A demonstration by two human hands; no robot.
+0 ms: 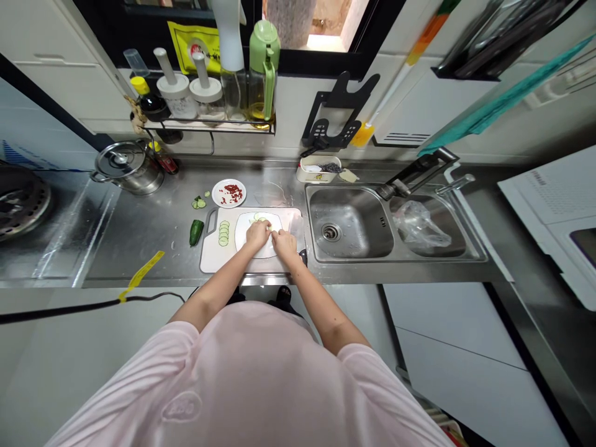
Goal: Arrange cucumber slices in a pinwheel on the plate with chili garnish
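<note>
Above a white plate (241, 231) on the cutting board (213, 259), my left hand (258, 234) and my right hand (284, 243) meet with fingertips pinched. A small pale green piece, apparently a cucumber slice (270, 228), shows between them; the fingers partly hide it. More cucumber slices lie along the plate's far edge. On the board's left side is an overlapping row of cucumber slices (224, 233). At the board's right edge rests a knife (303, 256), its black handle toward me, partly hidden by my right wrist.
Left of the board lie a cucumber piece (196, 233) and cucumber scraps (198, 202). A small plate (228, 201) of chopped red pieces stands behind. The double sink (351, 214) is to the right, a pot (128, 166) at far left, and a bottle rack (209, 126) above.
</note>
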